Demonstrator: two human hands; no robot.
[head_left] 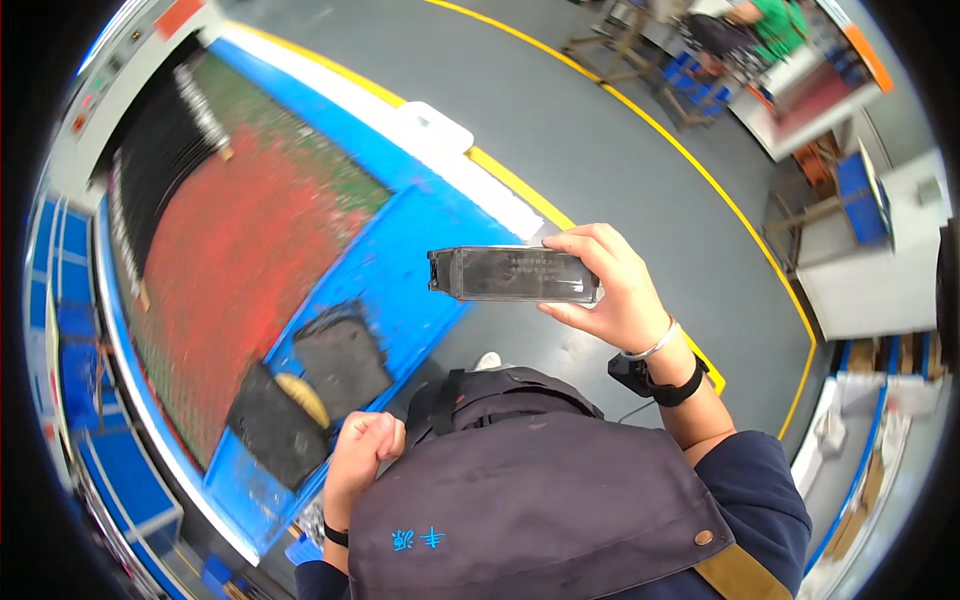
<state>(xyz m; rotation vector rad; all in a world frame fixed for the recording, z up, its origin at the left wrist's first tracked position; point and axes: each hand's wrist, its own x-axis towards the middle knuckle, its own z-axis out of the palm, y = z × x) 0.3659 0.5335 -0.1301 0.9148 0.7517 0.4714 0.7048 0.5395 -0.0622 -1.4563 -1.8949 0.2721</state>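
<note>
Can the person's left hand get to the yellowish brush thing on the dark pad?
Probably yes. The left hand, closed in a fist, sits just right of the yellowish brush on the dark pad, and nothing lies between them. The right hand is busy holding a dark flat case.

We see long dark rectangular cartridge point(515, 275), glossy grey-black face with faint pale print, held level and lengthwise, left end free in air above grey floor, right end pinched in our right hand point(610, 290), near blue surface edge.
</note>
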